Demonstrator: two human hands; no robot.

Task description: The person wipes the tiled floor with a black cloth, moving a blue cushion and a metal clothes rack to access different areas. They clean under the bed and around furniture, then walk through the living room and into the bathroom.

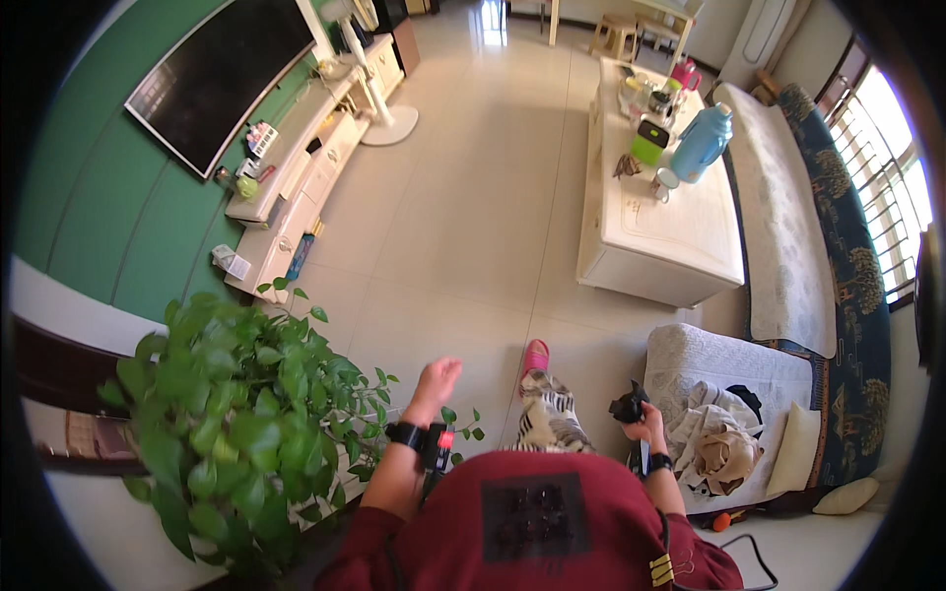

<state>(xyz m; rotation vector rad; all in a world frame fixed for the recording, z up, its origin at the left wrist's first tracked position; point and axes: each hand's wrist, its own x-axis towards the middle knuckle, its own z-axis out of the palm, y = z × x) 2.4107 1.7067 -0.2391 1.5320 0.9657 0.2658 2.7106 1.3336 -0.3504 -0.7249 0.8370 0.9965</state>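
My right hand (647, 425) is closed on a small, black, bunched-up item (629, 402); its exact kind is too small to make out. That hand is beside the seat with the pile of clothes (724, 443), which mixes white, beige and black. Over the floor, near the trailing leaves of a green plant (246, 414), my left hand (437, 382) is held up with its fingers curled in, and nothing shows in it. Black bands circle both wrists. Below, a pink slipper (535, 355) is on one foot, under patterned trousers.
At the right, a pale coffee table (680, 236) carries a blue thermos (702, 143), a mug (664, 184) and a green box (649, 143). A long sofa (778, 217) runs along the window. On the left are a TV cabinet (296, 187) and a white standing fan (389, 123).
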